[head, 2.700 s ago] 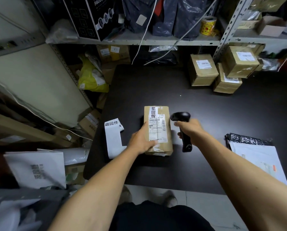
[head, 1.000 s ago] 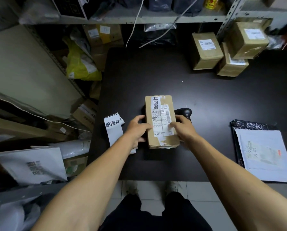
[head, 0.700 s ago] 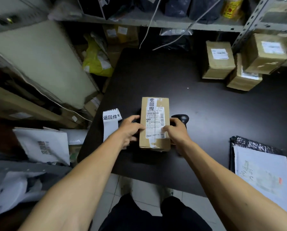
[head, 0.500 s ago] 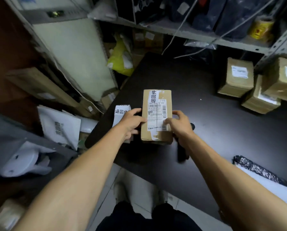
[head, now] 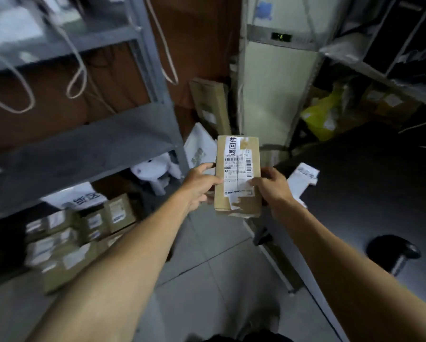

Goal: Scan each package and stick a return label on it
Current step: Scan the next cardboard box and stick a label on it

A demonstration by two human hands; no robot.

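Package: a brown cardboard package (head: 238, 175) is held in the air over the tiled floor (head: 207, 267), off the left edge of the tabletop (head: 380, 193), its long side pointing away from the person.
Labels on package: a white return label (head: 232, 145) with large black characters sits at the far end of the package's top face; a white shipping label (head: 238, 174) with barcodes lies just nearer on the same face, its lower corner torn and curling.
Left hand: the left hand (head: 199, 186) grasps the package's left edge, thumb on the top face, fingers curled under.
Right hand: the right hand (head: 272, 187) grasps the package's right edge, thumb pressed on the shipping label.
Label strip: a white strip of return labels (head: 303, 180) lies on the tabletop's left edge, just right of the package.
Scanner: a black scanner (head: 393, 253) rests on the tabletop, well to the right of the package and nearer the person.
Shelf: a grey metal shelf (head: 83, 146) stands left of the package, blurred; small cardboard boxes (head: 83, 230) with white labels are stacked below it, at floor level.
Beyond package: a yellow bag (head: 323, 117) sits farther off to the right; white mailers (head: 199, 149) lean just behind the package.
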